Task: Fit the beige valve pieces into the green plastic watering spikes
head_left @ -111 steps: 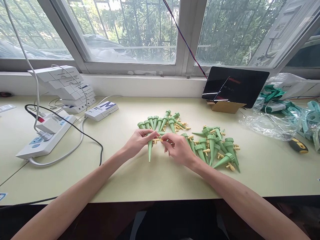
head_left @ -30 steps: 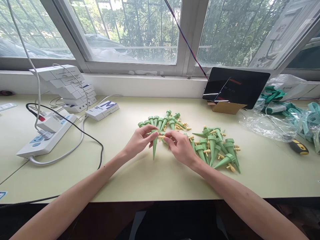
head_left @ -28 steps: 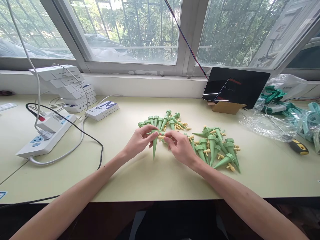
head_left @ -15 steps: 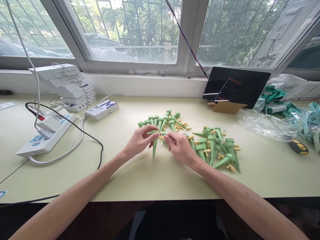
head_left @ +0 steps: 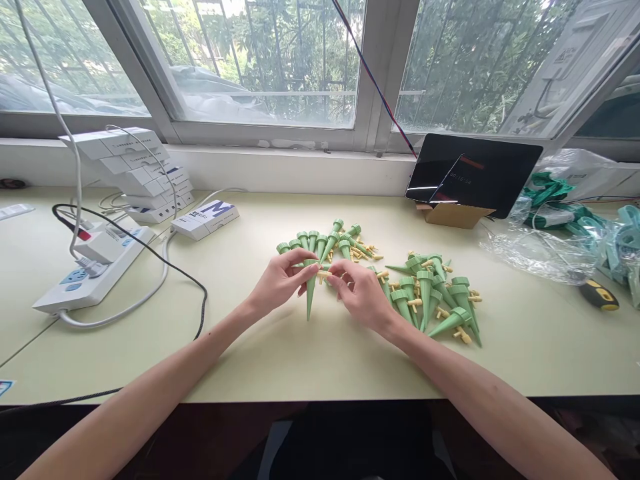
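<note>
My left hand (head_left: 279,281) pinches a green plant watering spike (head_left: 310,299) near its wide top, with the point hanging down above the table. At the spike's right side is a small yellow valve (head_left: 324,274), gripped at its outer end by the fingertips of my right hand (head_left: 361,293). Whether the valve is seated in the spike cannot be made out. Behind my hands lie several green spikes (head_left: 313,239) beside a small heap of loose yellow valves (head_left: 361,253). Right of my right hand is a pile of green spikes with yellow valves (head_left: 425,290), partly hidden by that hand.
A dark tablet (head_left: 473,175) leans on a cardboard stand (head_left: 456,216) at the back. Clear plastic wrap (head_left: 540,253) and a yellow-black tool handle (head_left: 599,295) lie on the right. To the left are a power strip (head_left: 95,270), cables and white boxes (head_left: 206,220).
The fingers of my right hand have shifted slightly and opened out around the valve, so more of it shows. My left hand and the spike have barely moved.
</note>
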The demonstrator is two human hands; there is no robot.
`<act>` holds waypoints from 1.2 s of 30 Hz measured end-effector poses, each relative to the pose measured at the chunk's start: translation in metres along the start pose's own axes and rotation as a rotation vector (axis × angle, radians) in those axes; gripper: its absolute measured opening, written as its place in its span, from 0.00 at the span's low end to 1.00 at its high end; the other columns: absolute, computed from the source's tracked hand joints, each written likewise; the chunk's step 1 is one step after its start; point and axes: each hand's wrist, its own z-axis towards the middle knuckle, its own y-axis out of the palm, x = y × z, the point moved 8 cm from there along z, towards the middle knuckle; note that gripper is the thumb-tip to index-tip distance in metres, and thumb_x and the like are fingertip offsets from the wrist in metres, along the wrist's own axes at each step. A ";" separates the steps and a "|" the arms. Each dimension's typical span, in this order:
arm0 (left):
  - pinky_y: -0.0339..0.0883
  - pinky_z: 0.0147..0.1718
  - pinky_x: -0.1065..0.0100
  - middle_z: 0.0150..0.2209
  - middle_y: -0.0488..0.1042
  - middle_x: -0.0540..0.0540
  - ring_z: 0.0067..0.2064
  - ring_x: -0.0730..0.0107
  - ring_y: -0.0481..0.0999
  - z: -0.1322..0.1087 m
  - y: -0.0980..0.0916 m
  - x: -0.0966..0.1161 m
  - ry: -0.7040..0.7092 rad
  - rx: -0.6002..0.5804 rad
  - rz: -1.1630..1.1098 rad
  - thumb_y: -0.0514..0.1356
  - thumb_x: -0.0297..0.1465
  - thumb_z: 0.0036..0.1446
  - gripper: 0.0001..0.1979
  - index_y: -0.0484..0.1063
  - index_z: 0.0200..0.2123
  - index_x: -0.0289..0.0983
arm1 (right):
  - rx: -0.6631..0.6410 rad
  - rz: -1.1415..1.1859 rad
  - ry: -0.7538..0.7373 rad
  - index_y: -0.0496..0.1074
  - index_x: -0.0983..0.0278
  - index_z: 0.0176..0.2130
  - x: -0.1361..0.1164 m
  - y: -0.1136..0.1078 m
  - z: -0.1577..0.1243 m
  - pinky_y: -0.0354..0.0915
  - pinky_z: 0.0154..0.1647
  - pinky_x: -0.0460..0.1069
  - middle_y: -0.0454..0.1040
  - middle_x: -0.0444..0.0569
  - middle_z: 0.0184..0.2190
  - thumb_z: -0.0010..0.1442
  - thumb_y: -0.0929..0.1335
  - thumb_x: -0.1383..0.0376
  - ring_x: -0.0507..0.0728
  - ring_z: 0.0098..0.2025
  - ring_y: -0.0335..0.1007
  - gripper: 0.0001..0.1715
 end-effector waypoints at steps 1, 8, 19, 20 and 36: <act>0.67 0.21 0.69 0.30 0.74 0.48 0.22 0.75 0.69 0.000 0.000 0.000 -0.001 -0.001 0.001 0.64 0.45 0.57 0.18 0.72 0.42 0.37 | -0.002 -0.004 0.006 0.69 0.63 0.37 0.001 0.000 0.000 0.62 0.28 0.46 0.74 0.46 0.31 0.67 0.64 0.59 0.52 0.28 0.67 0.10; 0.67 0.21 0.69 0.30 0.74 0.48 0.22 0.75 0.69 -0.001 0.001 0.000 -0.006 -0.014 0.018 0.64 0.44 0.57 0.18 0.72 0.42 0.37 | -0.026 -0.011 0.029 0.68 0.63 0.32 0.001 0.001 0.000 0.60 0.27 0.47 0.69 0.44 0.23 0.69 0.61 0.58 0.51 0.24 0.64 0.17; 0.67 0.21 0.69 0.27 0.72 0.50 0.21 0.75 0.69 0.000 -0.001 0.000 0.002 0.015 0.022 0.64 0.45 0.57 0.18 0.72 0.42 0.37 | -0.023 -0.006 -0.010 0.69 0.63 0.38 0.000 0.001 -0.001 0.61 0.28 0.46 0.74 0.47 0.33 0.67 0.64 0.57 0.52 0.29 0.67 0.11; 0.67 0.21 0.69 0.28 0.72 0.50 0.21 0.75 0.69 0.000 -0.001 0.000 0.002 0.011 0.022 0.64 0.45 0.57 0.18 0.72 0.42 0.37 | -0.026 -0.009 -0.008 0.69 0.63 0.38 0.000 0.002 -0.001 0.61 0.28 0.46 0.73 0.47 0.32 0.67 0.64 0.58 0.52 0.28 0.67 0.12; 0.66 0.21 0.70 0.27 0.71 0.50 0.22 0.75 0.69 0.000 0.000 0.000 0.009 0.001 0.022 0.63 0.43 0.58 0.16 0.72 0.42 0.37 | -0.049 0.018 0.009 0.67 0.62 0.38 0.001 0.004 -0.001 0.59 0.28 0.46 0.72 0.45 0.30 0.68 0.63 0.59 0.51 0.26 0.64 0.10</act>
